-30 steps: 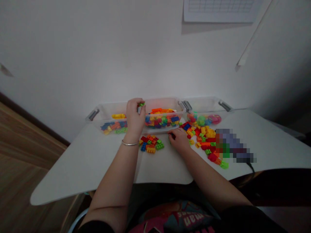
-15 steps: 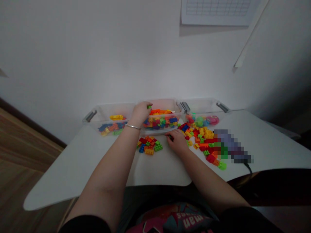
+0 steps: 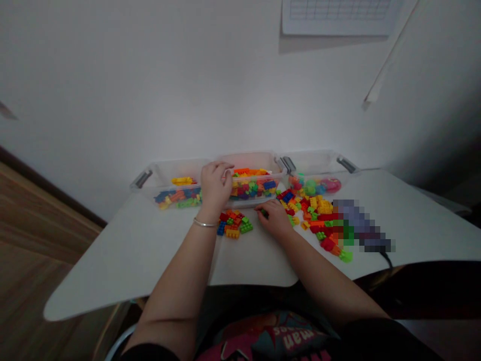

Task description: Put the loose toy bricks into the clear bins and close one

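Over bin: left hand, grip unclear; right hand pinches brick beside pile.

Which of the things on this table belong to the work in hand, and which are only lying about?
In hand: left hand at the long clear bin of blocks; right hand touching a small green block; small block pile beside the left wrist; big block pile.
Lying about: second bin with round toys; sheet on the wall; black cable.
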`<state>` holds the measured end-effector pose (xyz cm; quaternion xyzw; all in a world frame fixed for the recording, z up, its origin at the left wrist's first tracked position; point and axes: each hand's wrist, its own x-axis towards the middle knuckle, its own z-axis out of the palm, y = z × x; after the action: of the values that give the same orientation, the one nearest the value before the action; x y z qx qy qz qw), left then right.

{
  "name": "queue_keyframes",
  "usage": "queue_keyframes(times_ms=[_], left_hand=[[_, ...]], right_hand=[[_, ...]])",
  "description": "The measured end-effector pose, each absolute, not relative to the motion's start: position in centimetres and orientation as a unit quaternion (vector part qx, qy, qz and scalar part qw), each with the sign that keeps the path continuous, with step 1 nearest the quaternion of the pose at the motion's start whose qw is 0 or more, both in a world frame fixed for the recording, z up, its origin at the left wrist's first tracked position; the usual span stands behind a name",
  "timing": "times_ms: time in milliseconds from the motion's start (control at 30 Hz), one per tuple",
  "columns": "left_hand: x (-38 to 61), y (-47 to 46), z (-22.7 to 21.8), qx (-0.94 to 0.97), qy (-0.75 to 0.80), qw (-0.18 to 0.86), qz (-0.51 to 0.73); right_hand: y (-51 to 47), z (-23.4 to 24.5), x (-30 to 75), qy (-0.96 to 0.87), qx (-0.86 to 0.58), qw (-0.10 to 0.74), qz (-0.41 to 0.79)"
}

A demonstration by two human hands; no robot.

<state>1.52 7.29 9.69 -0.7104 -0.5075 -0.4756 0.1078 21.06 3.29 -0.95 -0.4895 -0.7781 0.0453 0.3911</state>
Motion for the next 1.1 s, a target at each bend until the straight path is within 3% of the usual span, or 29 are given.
queue_keyframes(times_ms=[100,200,367,1100], left_hand=[[2.1,4.4,7.8,-0.725,-0.547,0.073,-0.411],[2.9,2.6,5.9,-0.775,-0.572,0.021,-0.267],[3.1,1.4,4.2,-0.79,-0.601,0.039,-0.118],[2.6,1.9,1.6,-0.798,-0.581,-0.001,-0.16]], right_hand=[[3.3,-1.0,21.1,-0.78,-0.488,0.388,0.048],[3.2,-1.0,21.1,-0.78,-0.49,0.387,0.047],[3.2,-0.9,21.1,-0.778,-0.494,0.384,0.052],[3.2,-0.9,21.0,-0.781,-0.484,0.392,0.047]])
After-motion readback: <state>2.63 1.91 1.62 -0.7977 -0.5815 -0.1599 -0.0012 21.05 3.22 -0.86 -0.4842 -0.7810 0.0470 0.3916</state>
